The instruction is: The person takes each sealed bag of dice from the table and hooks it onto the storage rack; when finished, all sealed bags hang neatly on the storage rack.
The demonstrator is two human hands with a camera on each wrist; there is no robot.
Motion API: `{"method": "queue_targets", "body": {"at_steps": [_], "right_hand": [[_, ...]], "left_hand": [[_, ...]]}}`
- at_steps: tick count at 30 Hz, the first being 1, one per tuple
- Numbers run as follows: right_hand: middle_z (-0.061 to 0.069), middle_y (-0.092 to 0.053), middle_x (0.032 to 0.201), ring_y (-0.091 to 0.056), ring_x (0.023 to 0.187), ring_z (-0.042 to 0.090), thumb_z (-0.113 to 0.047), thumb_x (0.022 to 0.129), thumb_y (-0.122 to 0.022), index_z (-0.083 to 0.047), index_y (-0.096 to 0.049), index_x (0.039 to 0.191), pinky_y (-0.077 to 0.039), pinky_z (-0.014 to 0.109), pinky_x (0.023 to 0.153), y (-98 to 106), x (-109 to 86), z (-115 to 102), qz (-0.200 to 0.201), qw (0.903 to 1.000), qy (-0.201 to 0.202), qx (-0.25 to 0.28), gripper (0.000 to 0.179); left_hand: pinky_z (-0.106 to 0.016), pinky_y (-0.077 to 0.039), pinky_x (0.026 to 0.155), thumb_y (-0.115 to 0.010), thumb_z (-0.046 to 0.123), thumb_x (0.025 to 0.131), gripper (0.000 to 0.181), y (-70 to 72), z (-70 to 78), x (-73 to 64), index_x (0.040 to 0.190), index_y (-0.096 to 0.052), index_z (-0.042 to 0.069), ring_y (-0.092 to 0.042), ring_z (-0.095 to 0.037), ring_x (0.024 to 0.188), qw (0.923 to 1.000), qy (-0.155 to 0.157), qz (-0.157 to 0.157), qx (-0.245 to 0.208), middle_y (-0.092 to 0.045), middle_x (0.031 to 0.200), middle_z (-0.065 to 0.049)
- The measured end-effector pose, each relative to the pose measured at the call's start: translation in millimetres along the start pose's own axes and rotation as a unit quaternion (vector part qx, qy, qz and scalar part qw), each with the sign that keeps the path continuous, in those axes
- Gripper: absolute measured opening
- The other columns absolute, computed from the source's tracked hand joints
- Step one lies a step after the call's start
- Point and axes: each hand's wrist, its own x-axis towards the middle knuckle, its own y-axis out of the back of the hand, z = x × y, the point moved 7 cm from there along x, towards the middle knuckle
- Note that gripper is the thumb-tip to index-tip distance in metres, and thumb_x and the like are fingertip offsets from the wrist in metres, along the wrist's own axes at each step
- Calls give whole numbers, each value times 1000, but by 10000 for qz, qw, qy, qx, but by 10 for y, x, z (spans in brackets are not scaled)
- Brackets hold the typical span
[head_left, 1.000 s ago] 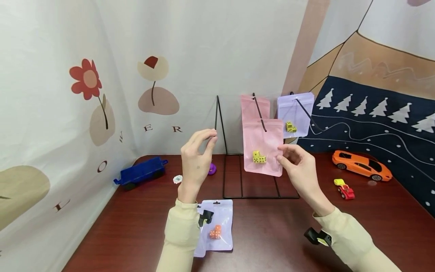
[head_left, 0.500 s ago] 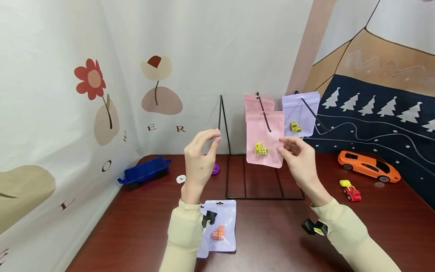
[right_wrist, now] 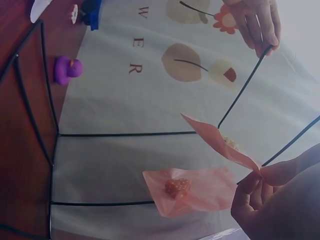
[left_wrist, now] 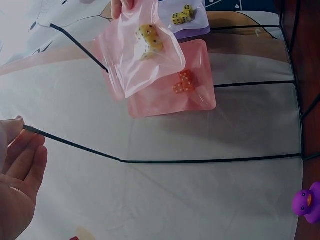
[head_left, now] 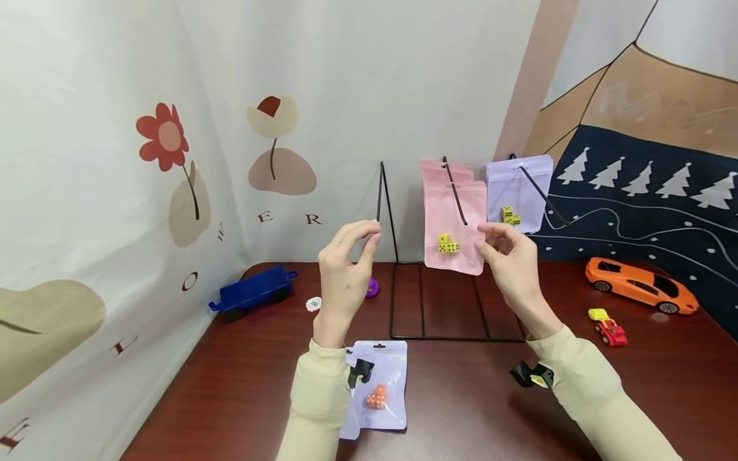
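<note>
My left hand (head_left: 346, 275) pinches the free tip of the left prong of a black wire rack (head_left: 455, 339). In the head view, a pink zip pouch (head_left: 469, 208) with yellow dice hangs on the middle prong. My right hand (head_left: 513, 272) pinches this pouch by its right edge. Behind it, farther along the prong, hangs another pink pouch (left_wrist: 200, 100); orange dice show through it in both wrist views. On the right prong is a lavender pouch (head_left: 533, 186) with yellow dice.
Lavender pouches (head_left: 394, 368) with orange dice lie on the table, partly behind my left sleeve. A purple rubber duck (left_wrist: 302, 202), white chip (head_left: 314, 304) and blue toy trailer (head_left: 254, 291) are left of the rack. An orange toy car (head_left: 640, 285) and small red-yellow toy (head_left: 612, 333) stand right.
My right hand has raised the front pink pouch and slid it back along the middle prong, closer to the rear one. My left hand keeps pinching the prong tip; the view has shifted slightly.
</note>
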Motion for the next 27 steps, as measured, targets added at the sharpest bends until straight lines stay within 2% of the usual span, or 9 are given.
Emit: {"method": "queue_targets", "body": {"at_steps": [6, 13, 20, 27], "right_hand": [[1, -57, 87, -58, 72, 7, 11, 84, -63, 11, -63, 111, -45, 13, 61, -14, 57, 74, 8, 9999, -166, -4, 27], [3, -54, 88, -54, 68, 7, 11, 84, -63, 9, -64, 110, -38, 14, 50, -44, 151, 106, 111, 9996, -239, -25, 26], [3, -54, 86, -55, 69, 5, 11, 83, -63, 11, -64, 109, -43, 13, 57, -94, 227, 146, 204, 9995, -233, -26, 26], [7, -54, 90, -56, 73, 7, 9, 84, -63, 9, -64, 111, -43, 13, 56, -86, 262, 208, 255, 9989, -363, -137, 27]], "left_hand": [[-31, -51, 85, -69, 3, 86, 9, -10, 6, -24, 95, -71, 2, -65, -20, 97, 10000, 17, 1, 19, -69, 100, -7], [-31, -51, 85, -70, -2, 84, 12, 1, 12, -4, 95, -71, 2, -65, -20, 97, 10000, -25, -5, 26, -69, 100, -8], [-31, -51, 85, -69, -2, 84, 12, 14, 11, 13, 95, -71, 2, -65, -20, 96, 10000, -51, 2, 7, -69, 100, -8], [-31, -51, 86, -69, -1, 85, 11, -8, 7, -10, 95, -70, 2, -65, -20, 97, 10000, -17, -45, 13, -69, 101, -8]]}}
